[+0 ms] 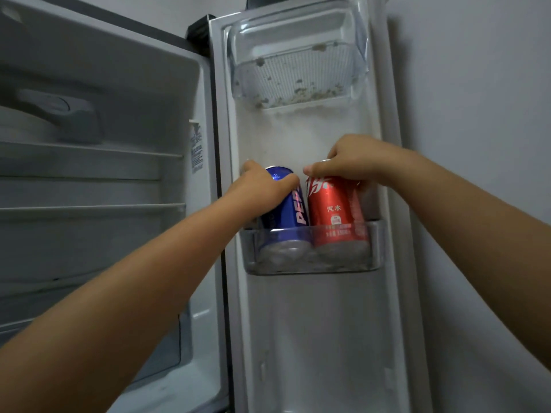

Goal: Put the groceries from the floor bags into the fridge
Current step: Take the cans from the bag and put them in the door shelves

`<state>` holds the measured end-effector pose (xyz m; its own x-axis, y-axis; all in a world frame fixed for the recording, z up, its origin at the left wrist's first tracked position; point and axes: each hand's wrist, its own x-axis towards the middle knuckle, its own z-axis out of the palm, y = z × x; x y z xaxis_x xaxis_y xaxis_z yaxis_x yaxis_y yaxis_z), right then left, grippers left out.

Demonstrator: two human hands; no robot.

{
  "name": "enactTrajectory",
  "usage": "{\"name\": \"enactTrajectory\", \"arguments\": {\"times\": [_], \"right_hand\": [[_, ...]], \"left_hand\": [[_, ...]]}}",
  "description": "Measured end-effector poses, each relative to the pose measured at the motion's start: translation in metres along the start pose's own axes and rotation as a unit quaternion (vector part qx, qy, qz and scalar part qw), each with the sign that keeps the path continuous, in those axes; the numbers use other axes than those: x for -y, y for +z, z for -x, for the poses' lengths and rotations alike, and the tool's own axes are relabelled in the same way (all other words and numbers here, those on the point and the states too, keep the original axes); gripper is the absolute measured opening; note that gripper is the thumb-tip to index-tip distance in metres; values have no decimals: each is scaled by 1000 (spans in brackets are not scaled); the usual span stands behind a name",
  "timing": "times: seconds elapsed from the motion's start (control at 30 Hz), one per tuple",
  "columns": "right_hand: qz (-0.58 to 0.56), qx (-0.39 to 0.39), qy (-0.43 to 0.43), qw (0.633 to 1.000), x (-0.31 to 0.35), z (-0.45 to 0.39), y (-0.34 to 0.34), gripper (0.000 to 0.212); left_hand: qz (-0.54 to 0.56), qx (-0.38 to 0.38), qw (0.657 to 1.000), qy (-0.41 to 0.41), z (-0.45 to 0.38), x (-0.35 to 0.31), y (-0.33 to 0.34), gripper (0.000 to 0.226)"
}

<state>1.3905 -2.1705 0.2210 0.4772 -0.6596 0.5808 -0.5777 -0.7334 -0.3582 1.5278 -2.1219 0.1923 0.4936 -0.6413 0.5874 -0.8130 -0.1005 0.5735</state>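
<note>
A blue Pepsi can [290, 214] and a red soda can [332, 213] stand upright side by side in the clear door bin [378, 248] of the open fridge door [313, 338]. My left hand [262, 181] grips the blue can around its upper part. My right hand [354, 162] grips the red can from the top, thumb at the front. The cans' bottoms show through the bin's front wall.
A clear upper door bin [298, 61] with crumbs in it hangs above the cans. To the left, the fridge interior [104, 174] shows glass shelves and a white bowl-like shape [21, 123]. A grey wall [477, 99] runs along the right.
</note>
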Motion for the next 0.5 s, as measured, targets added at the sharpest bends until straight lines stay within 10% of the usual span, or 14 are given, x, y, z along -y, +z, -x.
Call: {"name": "enactTrajectory", "arguments": {"times": [0.5], "right_hand": [[131, -28, 76, 988, 14, 2, 31, 59]], "left_hand": [[-154, 67, 981, 98, 29, 8, -11, 48]]}}
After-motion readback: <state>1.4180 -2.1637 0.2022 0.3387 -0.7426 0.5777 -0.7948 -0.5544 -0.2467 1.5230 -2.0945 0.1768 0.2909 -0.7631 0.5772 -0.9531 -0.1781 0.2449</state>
